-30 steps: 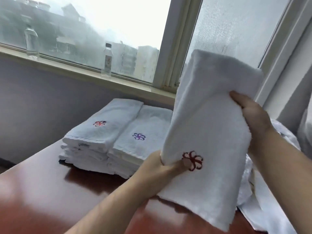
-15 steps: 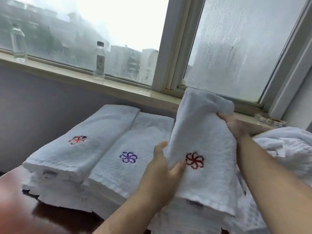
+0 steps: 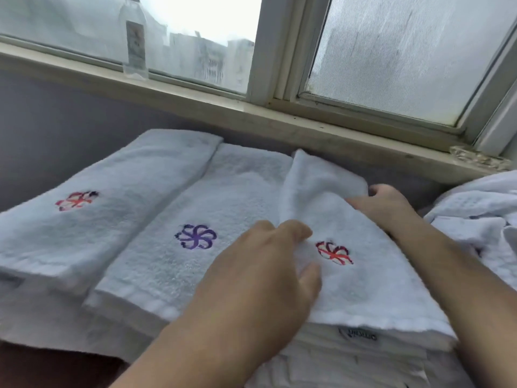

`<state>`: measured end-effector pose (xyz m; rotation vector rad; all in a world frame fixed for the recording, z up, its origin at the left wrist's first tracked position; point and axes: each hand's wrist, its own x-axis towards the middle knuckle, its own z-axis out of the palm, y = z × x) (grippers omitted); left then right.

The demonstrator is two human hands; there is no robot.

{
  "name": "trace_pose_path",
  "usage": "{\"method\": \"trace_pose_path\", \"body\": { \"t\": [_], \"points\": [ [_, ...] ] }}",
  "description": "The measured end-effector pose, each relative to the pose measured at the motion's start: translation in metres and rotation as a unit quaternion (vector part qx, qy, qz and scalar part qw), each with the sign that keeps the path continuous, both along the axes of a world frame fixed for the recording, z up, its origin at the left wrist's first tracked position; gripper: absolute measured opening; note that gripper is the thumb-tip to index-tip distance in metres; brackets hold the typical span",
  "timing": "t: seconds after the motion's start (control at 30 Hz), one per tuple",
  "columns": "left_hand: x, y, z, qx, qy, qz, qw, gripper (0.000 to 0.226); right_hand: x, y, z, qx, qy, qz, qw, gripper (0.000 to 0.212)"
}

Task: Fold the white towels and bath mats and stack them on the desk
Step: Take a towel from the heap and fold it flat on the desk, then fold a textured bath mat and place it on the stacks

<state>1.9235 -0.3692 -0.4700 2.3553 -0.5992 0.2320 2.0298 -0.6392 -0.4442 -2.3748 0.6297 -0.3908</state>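
Note:
A folded white towel [image 3: 369, 284] with a red flower emblem lies on top of the right-hand stack, its far end still raised. My left hand [image 3: 260, 275] pinches its left edge between thumb and curled fingers, next to the emblem. At the towel's far right edge, my right hand [image 3: 387, 208] grips it, with the fingertips tucked into the cloth. Two more folded stacks sit to the left: a purple-flower towel [image 3: 193, 247] tops the middle one and another red-flower towel [image 3: 112, 197] tops the left one. All rest on the dark red desk [image 3: 42, 368].
A heap of unfolded white linen [image 3: 475, 219] lies at the right. The window sill [image 3: 251, 116] runs just behind the stacks, with a clear plastic bottle [image 3: 135, 37] and a glass dish [image 3: 475, 158] standing on it.
Both hands have lowered the red-flower towel from mid-air onto the right-hand stack. The view has moved closer and tilted down over the stacks.

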Motion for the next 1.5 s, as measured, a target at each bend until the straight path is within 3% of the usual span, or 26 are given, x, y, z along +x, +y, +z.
{"method": "trace_pose_path", "body": {
  "t": [0.07,0.13,0.2,0.37,0.47,0.6,0.7,0.93,1.07,1.2,1.33,1.5],
  "points": [
    [0.004,-0.001,-0.004,0.068,-0.092,-0.003,0.993,0.056,-0.005,0.004,0.007,-0.074,-0.071,0.052,0.993,0.047],
    [0.013,0.000,-0.010,0.103,-0.083,-0.028,0.991,0.055,-0.005,0.017,0.006,-0.088,0.009,0.179,0.980,0.038],
    [0.020,0.004,-0.015,0.132,-0.041,-0.049,0.989,0.056,0.002,0.027,-0.011,-0.097,0.098,0.244,0.960,0.036],
    [0.021,0.006,-0.013,0.175,-0.017,-0.050,0.983,0.054,-0.013,0.027,-0.027,-0.078,0.030,0.247,0.966,0.036],
    [0.018,0.005,-0.015,0.192,-0.007,-0.042,0.980,0.051,-0.064,0.023,-0.022,-0.064,0.045,0.275,0.958,0.045],
    [-0.003,0.007,-0.021,0.178,-0.020,-0.007,0.984,0.049,-0.158,0.024,-0.036,0.000,-0.007,0.294,0.956,0.041],
    [-0.033,0.010,-0.022,0.152,-0.031,0.001,0.988,0.046,-0.213,0.019,-0.051,0.047,-0.042,0.280,0.958,0.037],
    [-0.118,-0.023,-0.007,0.097,-0.131,-0.100,0.982,0.049,-0.308,-0.008,-0.085,-0.052,-0.211,0.146,0.965,0.013],
    [-0.148,-0.079,-0.022,0.068,-0.120,-0.138,0.981,0.039,-0.332,-0.039,-0.082,-0.040,-0.269,0.044,0.961,0.040],
    [-0.156,-0.134,-0.062,-0.006,-0.054,-0.101,0.993,0.041,-0.332,-0.068,-0.088,0.014,-0.239,-0.014,0.971,0.044],
    [-0.159,-0.177,-0.092,-0.073,-0.067,-0.045,0.994,0.070,-0.313,-0.090,-0.097,0.108,-0.190,-0.055,0.974,0.038],
    [-0.127,-0.208,-0.099,-0.145,-0.044,-0.016,0.988,0.083,-0.287,-0.109,-0.101,0.028,-0.129,-0.066,0.989,0.046]
  ]
}}
